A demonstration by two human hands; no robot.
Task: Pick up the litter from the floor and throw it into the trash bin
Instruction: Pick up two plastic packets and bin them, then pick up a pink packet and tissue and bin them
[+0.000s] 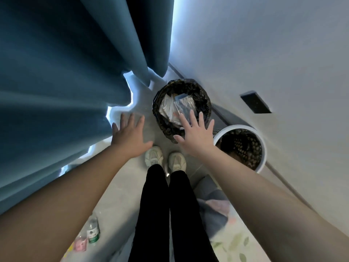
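The black-lined trash bin (203, 95) stands upright holding clear wrappers (169, 106); a green-labelled bottle (93, 231) sits on the floor (122, 195).

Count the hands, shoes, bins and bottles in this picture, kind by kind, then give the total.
Hands: 2, the left hand and the right hand, both spread and empty
Shoes: 2, the left shoe and the right shoe
Bins: 2, the black-bagged bin and the white-rimmed bin
Bottles: 1, the green-labelled bottle on the floor
Total: 7
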